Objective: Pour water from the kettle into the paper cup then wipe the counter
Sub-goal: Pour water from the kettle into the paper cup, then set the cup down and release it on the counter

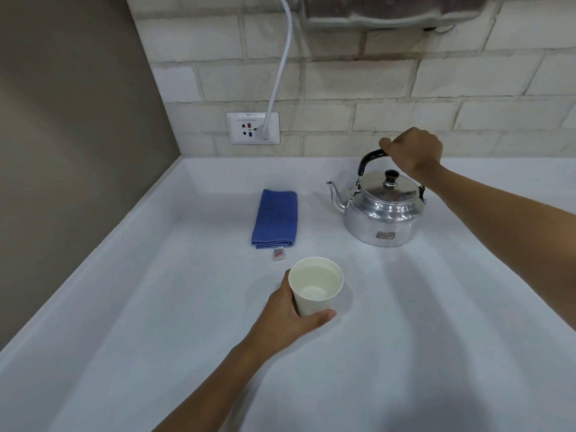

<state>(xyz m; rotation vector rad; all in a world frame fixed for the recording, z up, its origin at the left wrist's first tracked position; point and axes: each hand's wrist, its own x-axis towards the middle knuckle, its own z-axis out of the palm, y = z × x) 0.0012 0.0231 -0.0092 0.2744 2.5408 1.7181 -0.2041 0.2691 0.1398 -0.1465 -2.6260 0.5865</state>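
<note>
While kettle [383,213] sits far right on counter [156,338], right hand [414,154] clamped on handle; left hand [293,313] wraps paper cup [316,286], near centre. Cup light, crushable: hold gently, low.

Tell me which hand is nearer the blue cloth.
Left. The left hand holds the paper cup just in front of the cloth; the right hand grips the kettle handle, further right.

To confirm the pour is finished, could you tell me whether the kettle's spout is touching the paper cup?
Apart. The head view shows the kettle standing upright on the counter, with bare surface between its spout and the paper cup.
</note>
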